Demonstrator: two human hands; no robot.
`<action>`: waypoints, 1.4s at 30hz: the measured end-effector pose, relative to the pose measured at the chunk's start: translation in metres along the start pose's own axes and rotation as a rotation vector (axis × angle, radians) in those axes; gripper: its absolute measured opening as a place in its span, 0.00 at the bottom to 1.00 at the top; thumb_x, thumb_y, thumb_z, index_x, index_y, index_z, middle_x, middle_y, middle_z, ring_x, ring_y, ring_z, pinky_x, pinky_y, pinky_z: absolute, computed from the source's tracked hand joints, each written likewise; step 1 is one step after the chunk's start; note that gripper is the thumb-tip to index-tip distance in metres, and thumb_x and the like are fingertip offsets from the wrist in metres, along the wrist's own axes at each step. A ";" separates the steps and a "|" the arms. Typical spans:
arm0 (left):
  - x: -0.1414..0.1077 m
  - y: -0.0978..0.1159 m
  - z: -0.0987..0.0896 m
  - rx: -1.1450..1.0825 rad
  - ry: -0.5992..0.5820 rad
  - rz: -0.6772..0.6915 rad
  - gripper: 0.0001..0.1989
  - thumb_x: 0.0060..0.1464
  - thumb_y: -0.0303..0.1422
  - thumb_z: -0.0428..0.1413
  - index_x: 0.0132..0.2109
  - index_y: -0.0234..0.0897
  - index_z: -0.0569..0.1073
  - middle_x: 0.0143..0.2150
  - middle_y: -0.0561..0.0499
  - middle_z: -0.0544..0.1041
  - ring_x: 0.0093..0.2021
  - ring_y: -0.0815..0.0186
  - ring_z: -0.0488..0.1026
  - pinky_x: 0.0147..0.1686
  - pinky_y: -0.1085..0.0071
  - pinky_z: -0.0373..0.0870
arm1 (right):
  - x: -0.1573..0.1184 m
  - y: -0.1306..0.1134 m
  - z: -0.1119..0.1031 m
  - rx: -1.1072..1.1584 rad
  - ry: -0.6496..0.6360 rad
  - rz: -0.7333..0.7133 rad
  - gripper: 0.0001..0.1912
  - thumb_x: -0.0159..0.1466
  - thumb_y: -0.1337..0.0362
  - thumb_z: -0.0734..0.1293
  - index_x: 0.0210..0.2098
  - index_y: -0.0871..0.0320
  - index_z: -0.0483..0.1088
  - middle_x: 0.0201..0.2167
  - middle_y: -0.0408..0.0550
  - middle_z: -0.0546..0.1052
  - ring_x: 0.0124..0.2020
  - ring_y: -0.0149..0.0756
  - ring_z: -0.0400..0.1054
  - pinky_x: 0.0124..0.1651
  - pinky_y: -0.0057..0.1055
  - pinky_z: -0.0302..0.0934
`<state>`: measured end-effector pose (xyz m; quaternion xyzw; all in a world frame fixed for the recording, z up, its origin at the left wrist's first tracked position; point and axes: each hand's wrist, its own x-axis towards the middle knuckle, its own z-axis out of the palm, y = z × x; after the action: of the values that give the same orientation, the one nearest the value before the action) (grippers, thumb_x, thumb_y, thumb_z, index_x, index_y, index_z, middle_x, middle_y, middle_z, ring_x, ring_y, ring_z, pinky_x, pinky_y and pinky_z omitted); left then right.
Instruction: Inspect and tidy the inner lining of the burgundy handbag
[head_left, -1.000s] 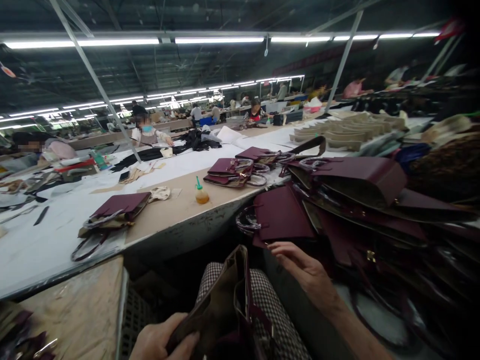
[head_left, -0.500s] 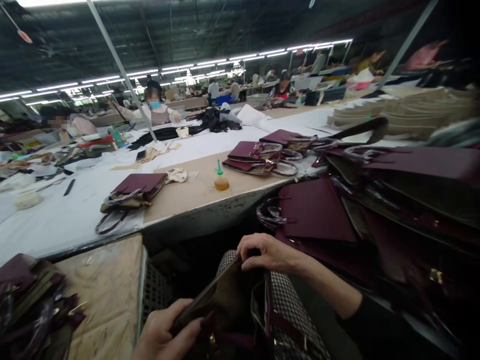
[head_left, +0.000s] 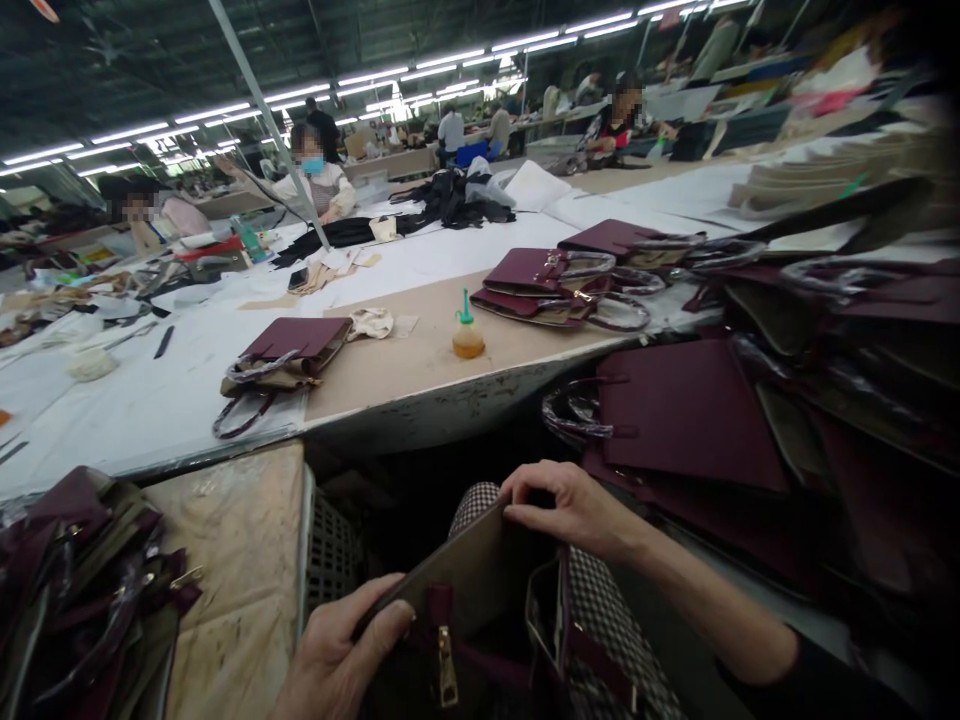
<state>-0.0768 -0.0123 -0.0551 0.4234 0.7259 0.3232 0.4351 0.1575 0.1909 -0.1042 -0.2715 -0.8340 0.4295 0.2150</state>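
On my lap, over checked cloth (head_left: 611, 600), a burgundy handbag (head_left: 480, 560) with an olive-brown lining stands with its top gaping. My left hand (head_left: 337, 640) pinches the near left end of one panel's upper edge, thumb inside. Farther along that same edge, my right hand (head_left: 562, 505) grips the far corner between thumb and curled fingers. A gold zipper pull (head_left: 447, 670) on a burgundy tab hangs inside the opening. The lower part of the bag is dark and partly cut off by the frame.
Burgundy handbags (head_left: 682, 420) are piled at my right, and others (head_left: 67, 580) lie at my left on a brown-covered surface (head_left: 240, 560). On the worktable (head_left: 405, 375) ahead stand a green-tipped oil bottle (head_left: 468, 335) and another handbag (head_left: 289, 345). Co-workers sit across the table.
The view has shifted, so the surroundings sit farther right or left-lower in frame. Both hands keep hold of the bag's edge. The gold zipper pull now shows more plainly.
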 end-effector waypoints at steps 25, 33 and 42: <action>0.007 0.000 0.015 -0.220 -0.029 -0.151 0.20 0.51 0.47 0.60 0.46 0.37 0.78 0.35 0.51 0.80 0.38 0.61 0.74 0.36 0.72 0.69 | -0.007 -0.005 0.004 -0.030 0.042 0.183 0.06 0.60 0.63 0.69 0.27 0.55 0.72 0.32 0.36 0.77 0.36 0.34 0.70 0.41 0.32 0.57; 0.005 0.002 0.014 -0.298 0.032 -0.202 0.25 0.50 0.50 0.60 0.49 0.39 0.79 0.44 0.50 0.82 0.48 0.56 0.77 0.45 0.70 0.74 | -0.008 -0.010 0.010 -0.053 0.107 0.224 0.06 0.58 0.64 0.69 0.25 0.55 0.72 0.32 0.36 0.78 0.35 0.34 0.70 0.41 0.33 0.57; 0.008 0.004 0.016 -0.064 0.042 -0.162 0.25 0.51 0.53 0.56 0.44 0.37 0.79 0.39 0.51 0.81 0.43 0.58 0.75 0.42 0.72 0.70 | -0.009 -0.011 0.009 -0.023 0.148 0.206 0.05 0.56 0.67 0.70 0.24 0.55 0.72 0.31 0.35 0.78 0.35 0.32 0.71 0.41 0.30 0.57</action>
<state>-0.0636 -0.0016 -0.0616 0.3423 0.7561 0.3184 0.4579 0.1561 0.1742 -0.1011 -0.3893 -0.7884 0.4186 0.2275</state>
